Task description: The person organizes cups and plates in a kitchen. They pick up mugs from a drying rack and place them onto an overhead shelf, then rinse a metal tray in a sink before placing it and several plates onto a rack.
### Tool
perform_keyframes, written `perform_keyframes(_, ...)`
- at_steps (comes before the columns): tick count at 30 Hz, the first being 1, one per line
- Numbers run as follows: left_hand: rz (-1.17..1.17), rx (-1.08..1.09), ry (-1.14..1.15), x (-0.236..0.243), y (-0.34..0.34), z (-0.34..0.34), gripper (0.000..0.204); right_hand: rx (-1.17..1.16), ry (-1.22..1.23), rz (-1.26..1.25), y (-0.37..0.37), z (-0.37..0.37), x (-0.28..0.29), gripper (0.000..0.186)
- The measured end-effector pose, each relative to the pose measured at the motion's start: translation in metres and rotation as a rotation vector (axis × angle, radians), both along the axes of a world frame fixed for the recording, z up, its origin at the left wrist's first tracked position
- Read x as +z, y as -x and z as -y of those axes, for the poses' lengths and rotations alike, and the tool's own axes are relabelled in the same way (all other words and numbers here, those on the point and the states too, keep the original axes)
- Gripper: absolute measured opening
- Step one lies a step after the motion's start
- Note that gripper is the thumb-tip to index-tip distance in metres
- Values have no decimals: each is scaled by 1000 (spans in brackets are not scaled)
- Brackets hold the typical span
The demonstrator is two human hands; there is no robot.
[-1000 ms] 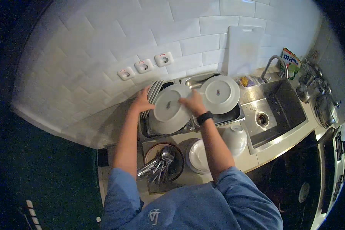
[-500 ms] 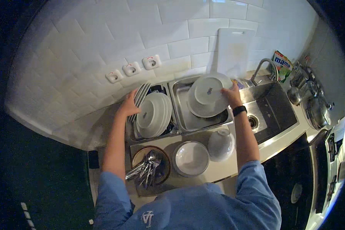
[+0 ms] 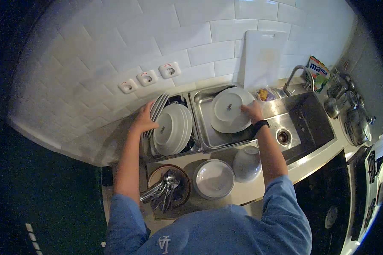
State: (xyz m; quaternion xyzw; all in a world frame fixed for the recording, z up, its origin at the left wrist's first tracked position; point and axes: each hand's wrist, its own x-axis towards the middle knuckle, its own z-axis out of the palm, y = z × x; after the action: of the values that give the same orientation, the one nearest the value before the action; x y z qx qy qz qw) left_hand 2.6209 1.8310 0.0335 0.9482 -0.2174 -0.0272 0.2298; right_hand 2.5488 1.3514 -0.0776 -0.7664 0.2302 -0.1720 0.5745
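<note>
My right hand (image 3: 254, 112) grips the right edge of a white plate (image 3: 227, 111), held underside up above the right steel basin (image 3: 208, 142). At the left, my left hand (image 3: 144, 120) is closed around several white plates (image 3: 158, 105) standing on edge. Beside them, more white plates (image 3: 170, 131) lean in the left steel basin (image 3: 195, 146), their undersides showing. Part of a dark rack (image 3: 174, 100) shows behind these plates. My left fingertips are partly hidden by the plates they hold.
On the near counter are a brown-rimmed plate (image 3: 185, 195) with metal cutlery (image 3: 164, 187), a white bowl (image 3: 214, 178) and an upturned white bowl (image 3: 247, 163). A sink (image 3: 308, 123) with a faucet (image 3: 300, 70) lies right. A white cutting board (image 3: 264, 57) leans on the wall. Pots (image 3: 357, 123) stand far right.
The plate in my right hand has moved slightly down and sits flatter over the right basin. My left hand stays at the upright plates. The view has shifted a little.
</note>
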Motion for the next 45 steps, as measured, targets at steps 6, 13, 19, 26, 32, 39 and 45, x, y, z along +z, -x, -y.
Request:
perform_keyframes(6,39,64,-56,-6,4,-24,103,75,187,-75,1,-40,34,56)
perform_keyframes(13,22,33,-11,5,10,-5,101,-148,854,-76,-5,-30,-3,65)
perform_keyframes(19,58,3,-3,1,6,-6,100,-156,1035,-308,-1,-49,17,62)
perform_keyframes(26,-1,56,-45,2,7,-7,104,-118,1071,-140,16,-76,74,58)
perform_keyframes(32,-42,106,-76,5,10,-4,106,409,410,210,3,-194,56,35)
perform_keyframes(39,13,87,-56,-8,13,-19,107,296,685,84,33,-290,81,56)
perform_keyframes(45,24,27,-1,2,3,2,102,47,1071,112,4,-310,53,69)
